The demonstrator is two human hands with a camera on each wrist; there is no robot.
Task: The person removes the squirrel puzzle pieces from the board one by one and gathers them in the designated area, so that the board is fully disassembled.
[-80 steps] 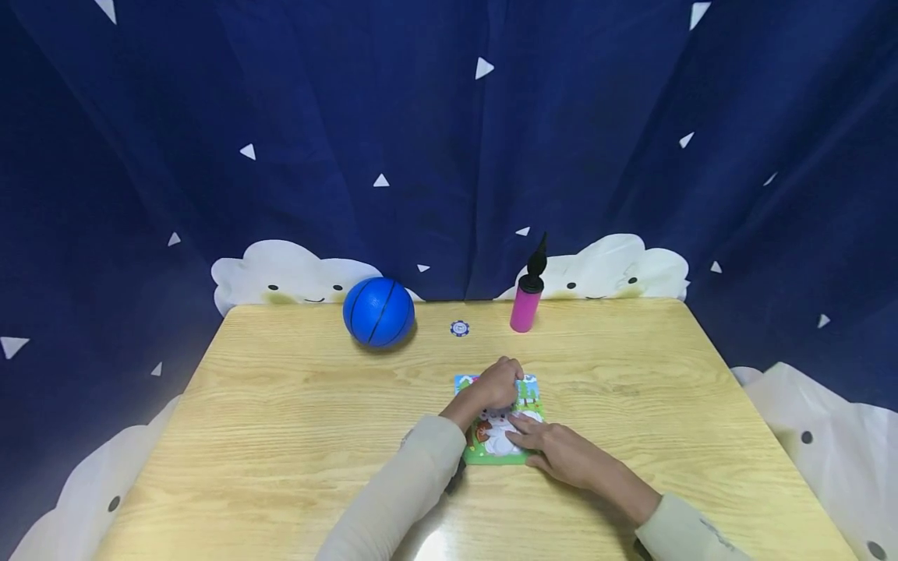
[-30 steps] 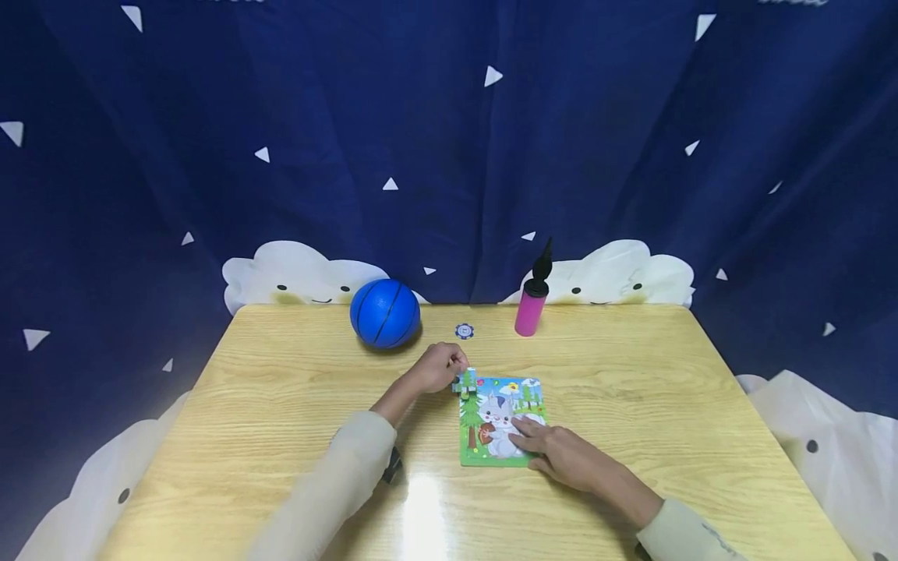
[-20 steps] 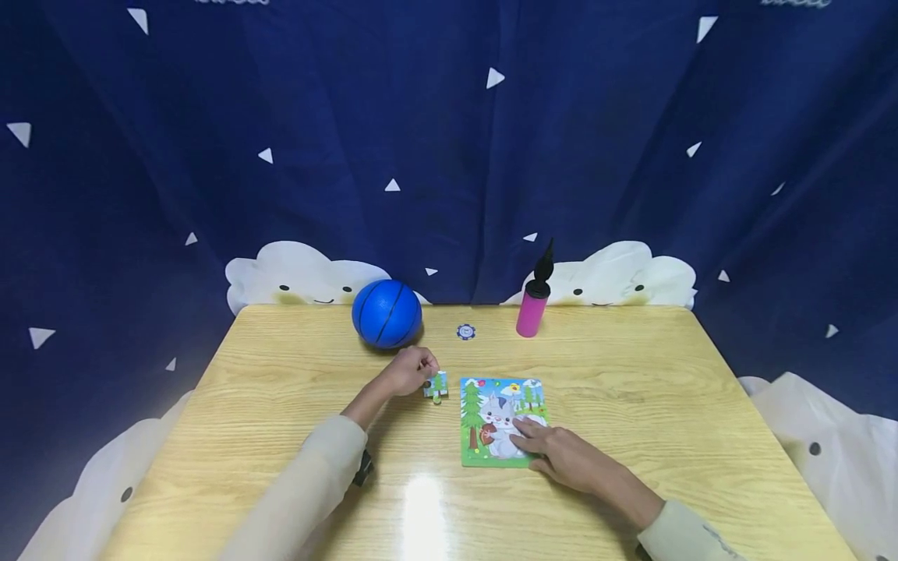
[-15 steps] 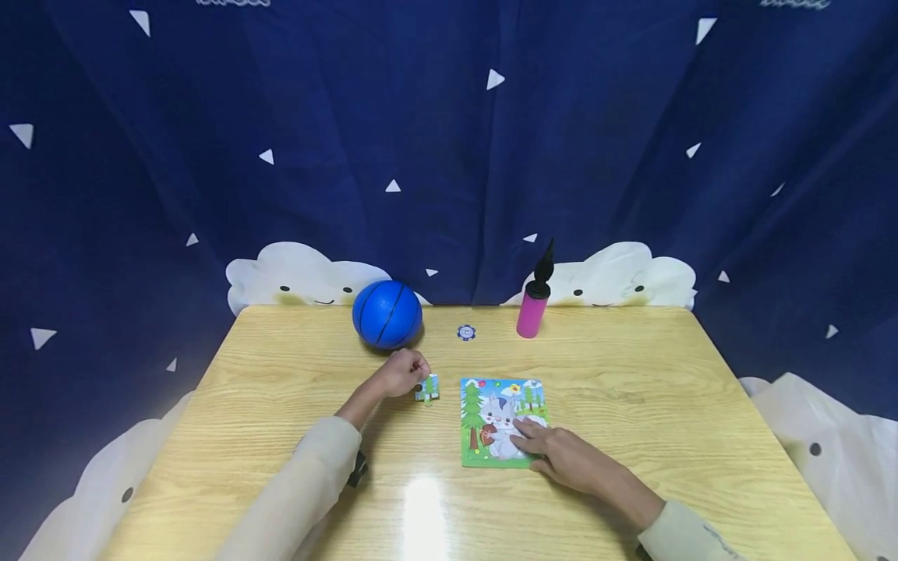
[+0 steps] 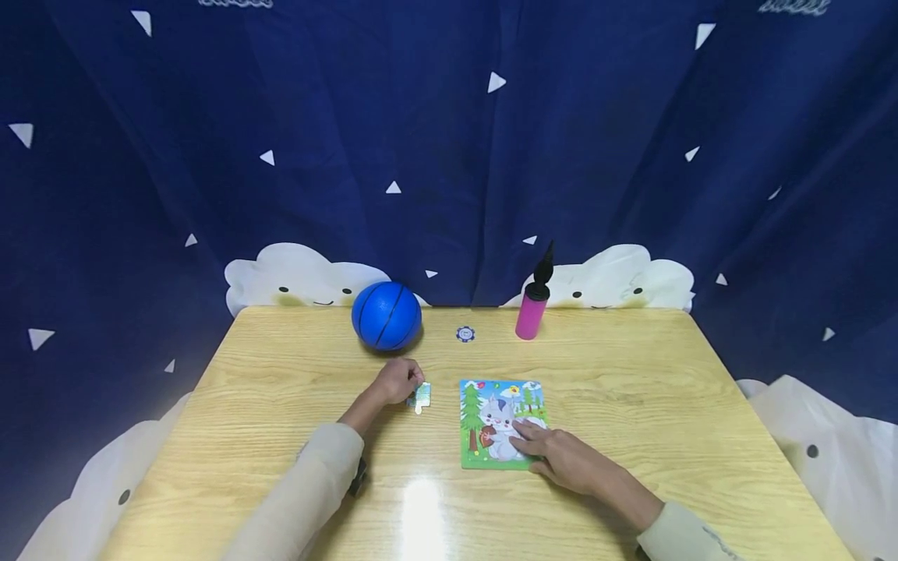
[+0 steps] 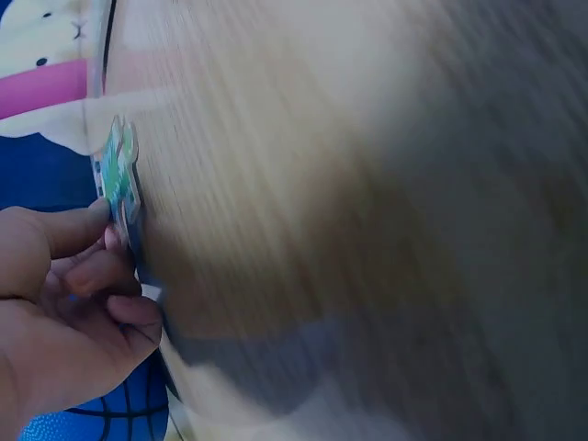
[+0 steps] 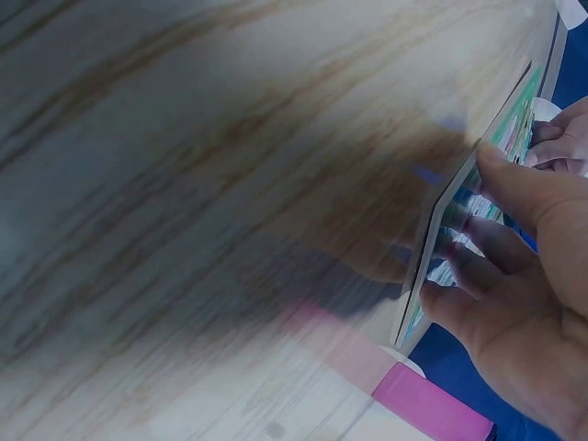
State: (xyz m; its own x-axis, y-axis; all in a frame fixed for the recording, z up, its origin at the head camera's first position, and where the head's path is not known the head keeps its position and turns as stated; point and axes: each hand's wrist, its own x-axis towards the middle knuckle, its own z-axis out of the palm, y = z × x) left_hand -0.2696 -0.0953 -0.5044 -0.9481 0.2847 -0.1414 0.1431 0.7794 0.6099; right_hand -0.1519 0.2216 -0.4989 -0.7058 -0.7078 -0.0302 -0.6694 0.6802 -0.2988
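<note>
A small picture puzzle board (image 5: 501, 421) with a grey cartoon animal lies flat in the middle of the wooden table (image 5: 631, 389). My right hand (image 5: 554, 450) rests on its lower right part with fingers laid flat; the right wrist view shows the board's edge (image 7: 450, 239) under those fingers (image 7: 514, 188). My left hand (image 5: 397, 380) is to the left of the board and pinches one loose puzzle piece (image 5: 421, 397) just above the tabletop. In the left wrist view the piece (image 6: 118, 175) is held edge-on between the fingertips (image 6: 92, 220).
A blue ball (image 5: 387, 315) sits at the back of the table, close behind my left hand. A small round blue token (image 5: 464, 333) and an upright pink pump (image 5: 531, 306) with a black nozzle stand at the back centre. A dark star-patterned curtain (image 5: 449, 140) closes off the far side.
My left hand lifted a piece from the board's top left corner and has carried it leftward, away from the board. The right hand stayed pressed on the board.
</note>
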